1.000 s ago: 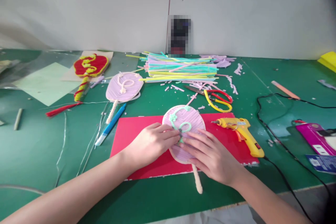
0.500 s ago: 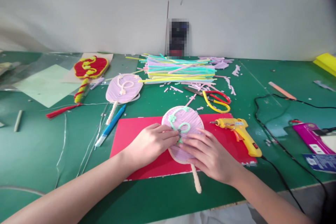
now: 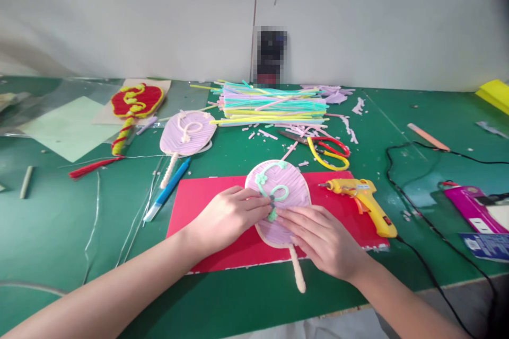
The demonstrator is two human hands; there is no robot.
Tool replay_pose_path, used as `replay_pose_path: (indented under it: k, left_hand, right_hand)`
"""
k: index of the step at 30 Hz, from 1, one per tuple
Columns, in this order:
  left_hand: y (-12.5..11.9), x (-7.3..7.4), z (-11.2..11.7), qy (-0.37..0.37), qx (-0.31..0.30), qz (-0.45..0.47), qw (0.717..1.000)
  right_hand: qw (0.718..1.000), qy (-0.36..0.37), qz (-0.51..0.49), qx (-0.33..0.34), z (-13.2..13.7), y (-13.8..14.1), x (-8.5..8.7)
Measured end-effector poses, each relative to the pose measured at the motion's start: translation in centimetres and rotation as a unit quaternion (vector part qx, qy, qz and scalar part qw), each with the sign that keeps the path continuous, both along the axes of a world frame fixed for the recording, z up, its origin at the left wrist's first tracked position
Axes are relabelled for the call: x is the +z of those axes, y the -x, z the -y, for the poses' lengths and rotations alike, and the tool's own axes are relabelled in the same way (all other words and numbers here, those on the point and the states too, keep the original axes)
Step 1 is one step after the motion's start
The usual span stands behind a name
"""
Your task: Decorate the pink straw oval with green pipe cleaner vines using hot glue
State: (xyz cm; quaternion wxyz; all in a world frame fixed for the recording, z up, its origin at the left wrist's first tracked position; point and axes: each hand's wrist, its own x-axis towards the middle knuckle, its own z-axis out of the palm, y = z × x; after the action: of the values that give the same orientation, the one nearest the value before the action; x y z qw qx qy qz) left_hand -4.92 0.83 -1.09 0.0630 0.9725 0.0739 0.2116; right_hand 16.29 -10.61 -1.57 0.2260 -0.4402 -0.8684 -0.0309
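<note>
The lilac, cream-rimmed fan (image 3: 295,186) bears curling mint-green trim (image 3: 261,179).

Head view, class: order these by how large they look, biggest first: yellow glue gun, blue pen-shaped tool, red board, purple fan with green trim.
Largest to smallest, by area in the picture:
1. Red board, partly covered
2. Purple fan, partly covered
3. Yellow glue gun
4. Blue pen-shaped tool

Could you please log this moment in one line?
left hand: on mint-trimmed fan; right hand: on same fan; fan: over red board; glue gun: unheld
</note>
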Motion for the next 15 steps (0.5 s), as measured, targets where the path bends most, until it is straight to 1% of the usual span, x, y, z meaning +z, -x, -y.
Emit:
replay_pose_path:
  k: [7, 15]
  left_hand:
    - [0.06, 0.1, 0.0, 0.012, 0.004, -0.013, 1.0]
    - [0.07, 0.0, -0.04, 0.015, -0.002, -0.006, 1.0]
  right_hand:
    - [1.0, 0.011, -0.015, -0.001, 0.01, -0.1, -0.1]
    - [0.999, 0.023, -0.03, -0.003, -0.17, -0.07, -0.09]
